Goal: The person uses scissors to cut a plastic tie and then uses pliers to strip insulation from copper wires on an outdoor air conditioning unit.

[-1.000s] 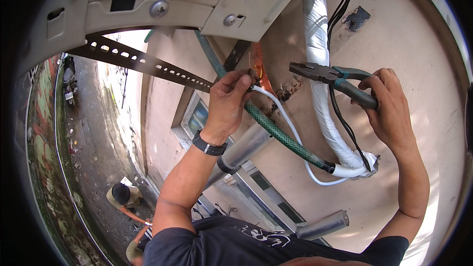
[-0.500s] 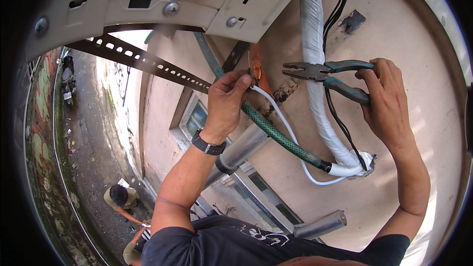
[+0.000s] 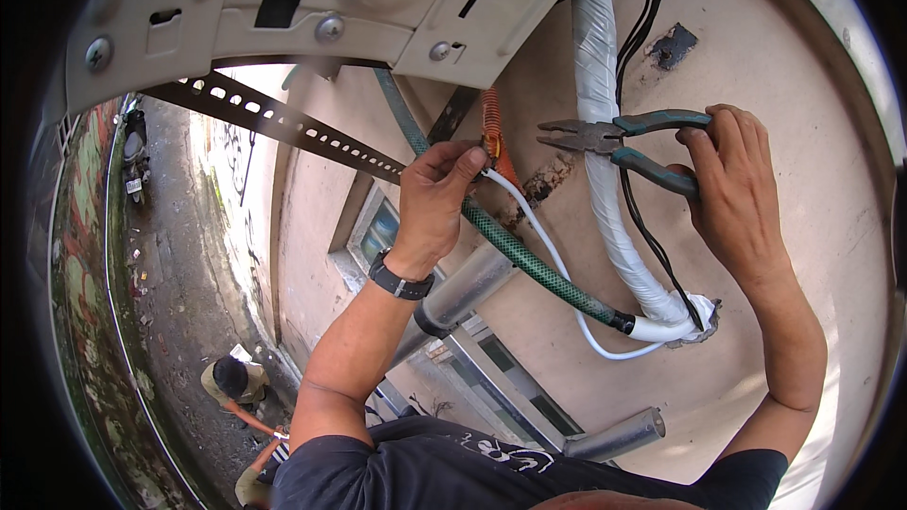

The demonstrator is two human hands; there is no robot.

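Note:
My right hand (image 3: 735, 184) grips a pair of combination pliers (image 3: 605, 137) by its dark grey and teal handles. The plier jaws point left and stand slightly apart, with nothing between them. In a pinch of thumb and fingers, my left hand (image 3: 433, 198) holds the end of a white cable (image 3: 537, 222). That cable curves down to the hole in the wall. Just behind the pinched end hangs an orange corrugated conduit (image 3: 495, 123). A green braided hose (image 3: 529, 260) passes behind my left hand. The pliers are in front of a white-wrapped pipe bundle (image 3: 593, 66).
A beige metal casing (image 3: 312, 0) with screws overhangs the top. A perforated dark steel bracket (image 3: 283, 123) runs below it. Black wires (image 3: 642, 33) hang along the wall. Metal pipes (image 3: 619, 434) stick out beneath. Far below left are an alley, a motorbike (image 3: 133, 153) and people (image 3: 231, 380).
The pliers and my right hand have shifted slightly left. My left hand keeps its pinch on the white cable, almost in the same place. The view has moved a little.

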